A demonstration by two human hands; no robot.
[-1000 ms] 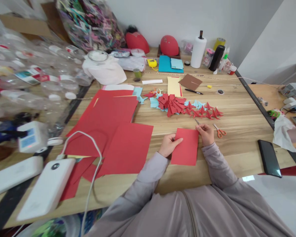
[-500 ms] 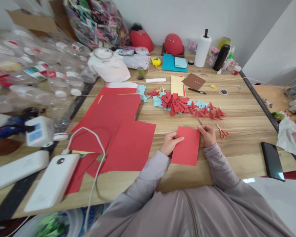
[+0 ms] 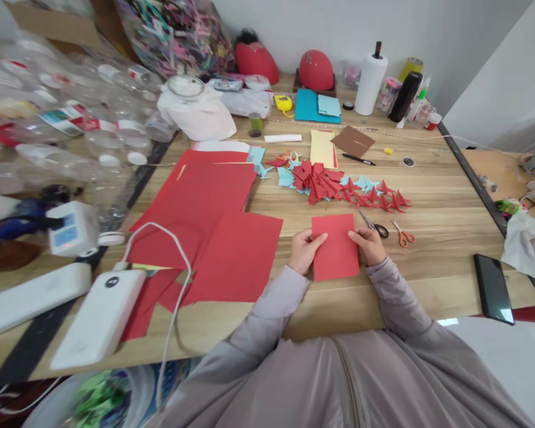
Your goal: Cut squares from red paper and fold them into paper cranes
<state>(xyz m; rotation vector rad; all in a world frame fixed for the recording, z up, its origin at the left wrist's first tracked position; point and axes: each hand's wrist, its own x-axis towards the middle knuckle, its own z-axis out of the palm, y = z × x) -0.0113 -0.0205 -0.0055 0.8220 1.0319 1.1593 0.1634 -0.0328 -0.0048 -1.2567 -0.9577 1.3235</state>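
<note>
A small red sheet point(image 3: 336, 252) is between the left grip point(image 3: 303, 251) and the right grip point(image 3: 369, 245), each pinching it firmly by one side. It is over the wooden surface point(image 3: 450, 238), with black scissors point(image 3: 373, 224) just beyond the right grip and a larger red sheet point(image 3: 241, 255) to the left.

This looks like a craft workroom — red paper sheets point(image 3: 241, 255), small folded paper pieces point(image 3: 316, 181), orange-handled scissors point(image 3: 400, 232) and a yellow tape measure point(image 3: 283, 103) lie on a wood-grained table point(image 3: 446, 238) against a plain wall point(image 3: 339, 24) — with clear plastic bottles point(image 3: 102, 139) and a bag of multicoloured bits point(image 3: 178, 35) crowding the left.
</note>
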